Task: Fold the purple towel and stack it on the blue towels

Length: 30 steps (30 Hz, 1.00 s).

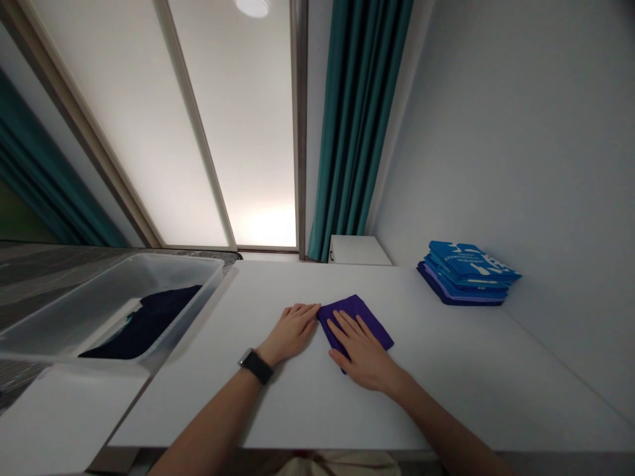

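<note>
A piece of purple cloth (pixel 373 322), folded into a small flat square, lies on the white table in front of me. My right hand (pixel 361 350) rests palm down on top of it, fingers stretched out and slightly spread. At the cloth's left corner, my left hand (pixel 292 330) lies low on the table with its fingertips touching the edge. The fingers of that hand are extended and close together, and I see nothing held in them. A watch with a black band (pixel 256 365) is on my left wrist.
A stack of folded blue and purple cloth pieces (pixel 469 272), the top one printed white, sits at the right by the wall. On the left stands a translucent plastic bin (pixel 208 281) with dark cloth (pixel 149 324) inside. Beyond the white table (pixel 446 403) is a small white cabinet (pixel 360 250).
</note>
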Each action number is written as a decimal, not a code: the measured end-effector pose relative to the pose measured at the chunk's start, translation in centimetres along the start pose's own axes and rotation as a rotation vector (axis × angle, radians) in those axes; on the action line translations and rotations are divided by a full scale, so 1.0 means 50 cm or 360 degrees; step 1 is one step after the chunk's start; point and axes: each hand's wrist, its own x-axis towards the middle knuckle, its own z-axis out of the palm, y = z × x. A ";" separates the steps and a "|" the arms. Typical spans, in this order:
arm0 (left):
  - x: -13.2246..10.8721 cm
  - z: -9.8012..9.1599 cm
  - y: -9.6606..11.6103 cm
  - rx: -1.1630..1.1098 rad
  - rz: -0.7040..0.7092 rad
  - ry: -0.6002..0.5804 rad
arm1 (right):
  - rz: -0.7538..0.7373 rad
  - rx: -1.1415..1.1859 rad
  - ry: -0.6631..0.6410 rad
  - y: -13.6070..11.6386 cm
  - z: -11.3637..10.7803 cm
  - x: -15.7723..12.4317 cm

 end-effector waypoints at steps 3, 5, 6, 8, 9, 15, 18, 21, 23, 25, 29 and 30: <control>0.002 -0.001 -0.002 -0.0056 -0.0041 0.0017 | 0.0033 0.0012 0.0096 0.016 -0.008 0.002; 0.002 -0.002 -0.003 -0.0095 -0.0073 0.0016 | 0.0078 -0.0034 0.0139 0.020 -0.002 0.001; 0.002 -0.002 -0.003 -0.0113 -0.0092 0.0017 | 0.0093 -0.0053 0.0131 0.019 0.004 -0.001; 0.002 -0.003 -0.003 -0.0149 -0.0129 0.0023 | 0.0102 -0.0078 0.0093 0.013 0.016 -0.007; 0.002 -0.003 -0.002 -0.0170 -0.0140 0.0028 | 0.0094 -0.0087 0.0087 0.010 0.020 -0.010; 0.009 -0.015 0.003 -0.0410 -0.0299 0.0137 | -0.0433 -0.0007 0.0006 0.055 -0.019 -0.012; 0.012 -0.028 0.011 -0.0564 -0.0385 0.0115 | -0.0456 -0.0025 0.0078 0.110 -0.041 -0.009; 0.008 -0.044 0.029 -0.0621 -0.0332 -0.0017 | -0.0171 -0.0087 0.0347 0.155 -0.037 -0.009; 0.001 -0.055 0.048 -0.0676 -0.0254 -0.0165 | 0.0062 -0.0055 0.0544 0.176 -0.029 -0.010; -0.006 -0.065 0.065 -0.0820 -0.0151 -0.0372 | 0.0267 0.0064 0.0701 0.190 -0.027 -0.012; -0.011 -0.068 0.076 -0.0989 -0.0082 -0.0541 | 0.0400 0.0223 0.0754 0.180 -0.043 -0.016; -0.010 -0.064 0.072 -0.0897 -0.0124 -0.0433 | 0.0370 0.0196 0.0706 0.167 -0.048 -0.017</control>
